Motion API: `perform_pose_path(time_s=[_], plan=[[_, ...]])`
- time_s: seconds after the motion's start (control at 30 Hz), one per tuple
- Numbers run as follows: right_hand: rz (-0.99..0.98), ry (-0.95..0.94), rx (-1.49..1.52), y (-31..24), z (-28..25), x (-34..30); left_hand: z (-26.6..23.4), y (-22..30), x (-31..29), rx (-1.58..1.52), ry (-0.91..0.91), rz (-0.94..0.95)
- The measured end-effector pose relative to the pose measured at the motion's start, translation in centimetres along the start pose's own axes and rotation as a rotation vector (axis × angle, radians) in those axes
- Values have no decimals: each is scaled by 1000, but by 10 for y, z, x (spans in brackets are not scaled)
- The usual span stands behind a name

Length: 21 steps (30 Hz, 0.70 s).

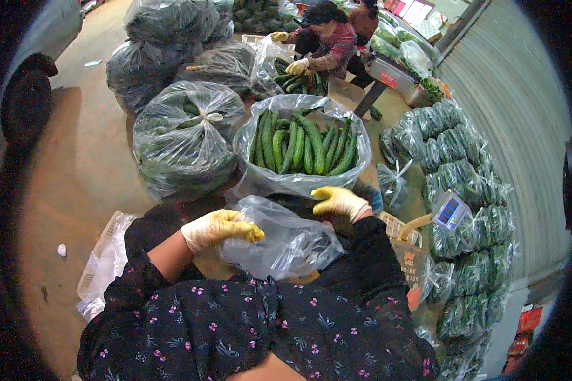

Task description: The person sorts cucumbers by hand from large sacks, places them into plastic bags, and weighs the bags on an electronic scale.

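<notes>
Bag: a thin, see-through bag sits all crumpled in front of your tummy, between your two hands. It is on the near side of the big cucumber bag.
Left hand: you have a white glove with yellow on it. Your fingers are bent and close together, right by the bag's left side. I cannot tell if you have hold of it.
Right hand: you have the same kind of glove. Your fingers are partly open and point left, by the near edge of the big bag. I can see nothing in this hand.
Cucumbers: lots of long, green, bumpy ones lie just past your hands, in a big clear bag with a wide open top.
Tied bag: a fat, knotted one is on your left, next to the big bag. More full bags are piled up behind it.
Scale screen: it is lit up blue, on your right.
Small bags: rows of them, full of green things, are stacked near the grey wall.
Other person: someone in gloves bends over more cucumbers, past the big bag.
</notes>
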State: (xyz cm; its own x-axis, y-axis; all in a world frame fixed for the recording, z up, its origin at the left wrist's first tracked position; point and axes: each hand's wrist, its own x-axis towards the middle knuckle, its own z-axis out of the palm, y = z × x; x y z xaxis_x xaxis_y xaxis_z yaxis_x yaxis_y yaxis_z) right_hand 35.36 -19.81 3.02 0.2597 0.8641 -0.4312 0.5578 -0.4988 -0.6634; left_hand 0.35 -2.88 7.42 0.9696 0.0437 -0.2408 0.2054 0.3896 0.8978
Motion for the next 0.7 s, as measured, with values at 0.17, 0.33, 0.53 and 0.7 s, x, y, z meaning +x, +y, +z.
perform_pose_path(time_s=[0.17, 0.33, 0.53, 0.7], plan=[[81, 462, -33, -1, -54, 76, -38, -49, 59, -300, 120, -192], [397, 659, -149, 28, -47, 145, -50, -52, 88, -8, 232, -143], [505, 613, 238, 40, -28, 164, -44, -25, 93, 19, 196, -174], [111, 210, 1456, 27, -34, 109, -36, -6, 86, -26, 166, -177]])
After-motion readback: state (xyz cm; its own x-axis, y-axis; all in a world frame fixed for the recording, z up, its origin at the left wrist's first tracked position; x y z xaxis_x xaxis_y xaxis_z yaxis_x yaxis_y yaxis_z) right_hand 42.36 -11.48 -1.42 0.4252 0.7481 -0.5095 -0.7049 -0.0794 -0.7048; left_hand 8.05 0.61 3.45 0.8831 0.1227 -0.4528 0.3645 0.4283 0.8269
